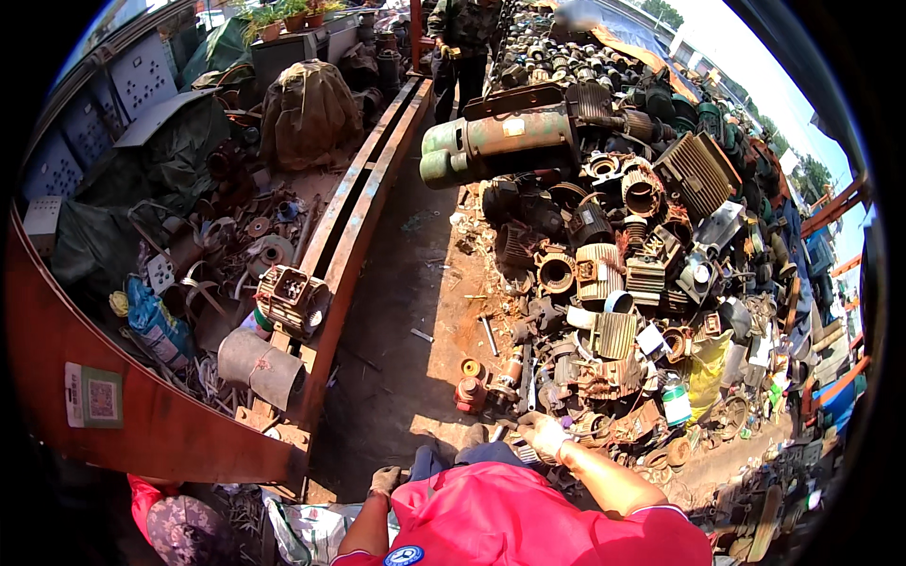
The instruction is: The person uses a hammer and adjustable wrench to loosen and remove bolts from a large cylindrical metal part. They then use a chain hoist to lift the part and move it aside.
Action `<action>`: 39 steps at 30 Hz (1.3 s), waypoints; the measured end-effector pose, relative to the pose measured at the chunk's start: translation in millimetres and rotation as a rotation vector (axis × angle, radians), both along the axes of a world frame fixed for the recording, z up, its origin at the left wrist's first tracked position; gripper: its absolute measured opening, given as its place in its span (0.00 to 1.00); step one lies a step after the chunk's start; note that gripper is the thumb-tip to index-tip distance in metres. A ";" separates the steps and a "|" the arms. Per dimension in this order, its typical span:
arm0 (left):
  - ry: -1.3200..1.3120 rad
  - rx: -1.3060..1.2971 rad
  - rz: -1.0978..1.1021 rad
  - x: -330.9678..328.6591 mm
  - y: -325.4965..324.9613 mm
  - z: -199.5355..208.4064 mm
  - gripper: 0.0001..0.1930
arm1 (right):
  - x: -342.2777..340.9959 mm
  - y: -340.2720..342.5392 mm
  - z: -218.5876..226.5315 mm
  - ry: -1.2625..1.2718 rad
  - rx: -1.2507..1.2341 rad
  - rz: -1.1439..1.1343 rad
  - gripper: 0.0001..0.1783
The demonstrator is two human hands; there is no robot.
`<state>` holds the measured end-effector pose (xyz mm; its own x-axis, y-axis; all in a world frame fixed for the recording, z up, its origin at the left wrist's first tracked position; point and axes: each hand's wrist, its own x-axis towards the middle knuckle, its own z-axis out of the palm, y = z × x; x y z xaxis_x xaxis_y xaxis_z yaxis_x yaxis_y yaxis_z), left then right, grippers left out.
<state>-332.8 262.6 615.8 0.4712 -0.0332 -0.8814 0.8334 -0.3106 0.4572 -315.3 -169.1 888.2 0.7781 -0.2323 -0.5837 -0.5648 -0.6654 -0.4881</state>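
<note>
My right hand (545, 435), in a pale work glove, reaches out to the edge of a heap of old motor parts. Its fingers are closed around a short dark end that I cannot make out. Just beyond it stand a red metal fitting (470, 394) and a rusty cylindrical part (511, 369). My left hand (385, 481), gloved too, hangs low beside my dark trousers, near the rusty steel beam (326, 377). How its fingers lie is too small to tell. On the beam rest a finned motor housing (291, 300) and a grey metal sleeve (260, 366).
A large green motor (500, 141) juts over the walkway (382, 330) from the scrap heap (604, 274). A person (462, 47) stands at the far end. Another person in a patterned cap (187, 528) is low at the left. A wrench (489, 335) lies on the ground.
</note>
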 end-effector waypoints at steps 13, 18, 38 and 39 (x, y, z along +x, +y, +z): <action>-0.028 0.055 0.112 34.2 34.4 22.3 0.09 | -21.0 -26.7 -28.0 -0.006 0.141 -0.164 0.26; -0.129 -0.033 0.218 30.6 49.3 19.0 0.12 | -19.0 -49.9 -55.8 0.017 0.079 -0.224 0.23; -0.574 0.567 0.448 -53.0 32.3 17.0 0.31 | -80.3 -164.8 -198.6 0.177 0.383 -0.320 0.11; -0.508 0.587 0.396 -48.8 42.1 28.5 0.31 | -73.6 -164.0 -197.7 0.187 0.425 -0.346 0.10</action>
<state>-381.7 304.6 644.4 0.6928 0.6098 -0.3849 0.6685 -0.3429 0.6600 -388.8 -333.1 690.4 0.5730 -0.1698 -0.8018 -0.8171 -0.1940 -0.5429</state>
